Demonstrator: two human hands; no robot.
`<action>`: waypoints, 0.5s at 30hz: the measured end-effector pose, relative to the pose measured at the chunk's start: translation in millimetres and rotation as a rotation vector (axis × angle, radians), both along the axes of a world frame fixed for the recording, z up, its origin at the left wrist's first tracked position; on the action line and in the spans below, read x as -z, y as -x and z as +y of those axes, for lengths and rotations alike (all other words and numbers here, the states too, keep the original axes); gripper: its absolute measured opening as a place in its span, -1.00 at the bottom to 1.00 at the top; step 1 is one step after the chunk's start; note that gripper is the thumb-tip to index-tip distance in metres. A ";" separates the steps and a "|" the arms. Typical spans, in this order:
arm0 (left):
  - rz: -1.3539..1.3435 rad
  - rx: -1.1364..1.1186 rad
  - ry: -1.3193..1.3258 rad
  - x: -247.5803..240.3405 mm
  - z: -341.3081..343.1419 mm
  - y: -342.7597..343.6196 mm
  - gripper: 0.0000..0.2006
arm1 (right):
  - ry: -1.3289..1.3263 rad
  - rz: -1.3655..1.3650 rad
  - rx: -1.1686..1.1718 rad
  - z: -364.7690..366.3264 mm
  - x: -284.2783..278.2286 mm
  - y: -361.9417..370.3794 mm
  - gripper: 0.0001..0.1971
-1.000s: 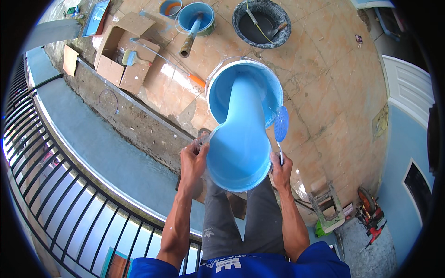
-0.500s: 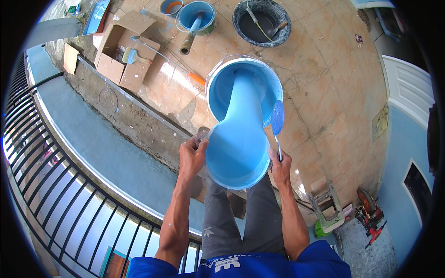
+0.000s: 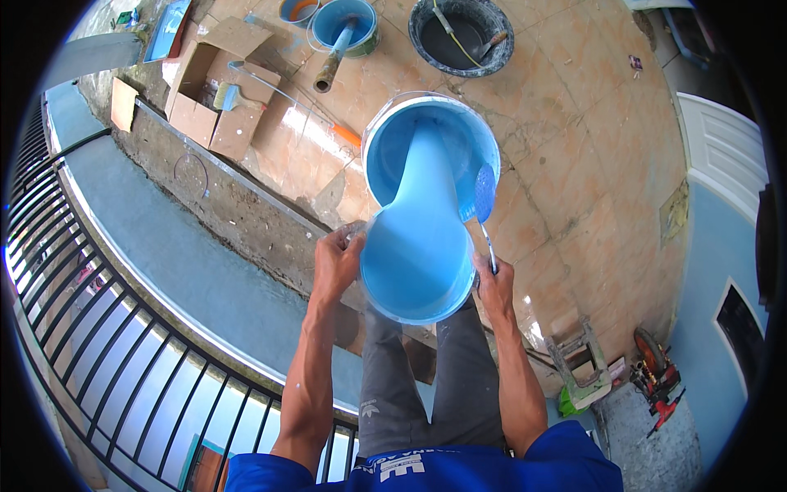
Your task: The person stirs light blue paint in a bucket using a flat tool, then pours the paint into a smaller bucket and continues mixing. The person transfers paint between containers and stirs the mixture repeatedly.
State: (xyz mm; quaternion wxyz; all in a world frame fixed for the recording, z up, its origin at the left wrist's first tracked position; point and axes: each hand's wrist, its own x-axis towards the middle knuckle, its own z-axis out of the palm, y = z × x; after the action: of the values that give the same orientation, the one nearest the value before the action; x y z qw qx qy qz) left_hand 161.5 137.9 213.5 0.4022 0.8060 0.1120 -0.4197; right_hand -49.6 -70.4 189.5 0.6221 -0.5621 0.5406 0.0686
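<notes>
A pail of light blue paint (image 3: pixel 414 275) is tilted forward between my hands. Its paint runs in a thick stream (image 3: pixel 425 168) down into a larger bucket (image 3: pixel 484 135) standing on the floor. My left hand (image 3: pixel 338 261) is closed on the pail's left rim. With my right hand (image 3: pixel 494 287) I grip the pail's right side and also the thin handle of a paint-coated spatula (image 3: pixel 484 194), whose flat blue head points up beside the larger bucket's rim.
Beyond stand a dark tub (image 3: pixel 461 37) holding grey liquid and a trowel, and a blue bucket (image 3: pixel 369 41) with a pole in it. A cardboard box (image 3: pixel 197 115) with a brush (image 3: pixel 234 98) lies left, near a black railing (image 3: pixel 147 344). A small stool (image 3: pixel 578 361) stands right.
The tilted pail and both hands have shifted slightly away from me. The spatula head has swung a little to the left. Paint keeps flowing in both frames.
</notes>
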 end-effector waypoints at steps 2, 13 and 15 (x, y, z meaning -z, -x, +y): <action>0.015 -0.003 0.007 2.1 -0.4 -1.4 -0.65 | -0.018 -0.008 0.016 -0.8 3.4 -0.3 -0.62; 0.068 0.009 0.017 17.0 -5.7 -14.9 -0.66 | -0.026 0.045 -0.034 -11.2 26.0 -6.3 -0.57; 0.076 -0.029 0.020 23.0 -6.7 -15.0 -0.66 | -0.048 0.068 -0.024 -12.4 30.7 -7.7 -0.57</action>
State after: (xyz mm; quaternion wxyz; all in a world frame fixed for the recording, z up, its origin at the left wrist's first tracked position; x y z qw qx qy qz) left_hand 176.4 131.2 190.5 0.4116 0.7837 0.1348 -0.4452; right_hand -41.9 -82.8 158.7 0.6161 -0.5506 0.5528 0.1080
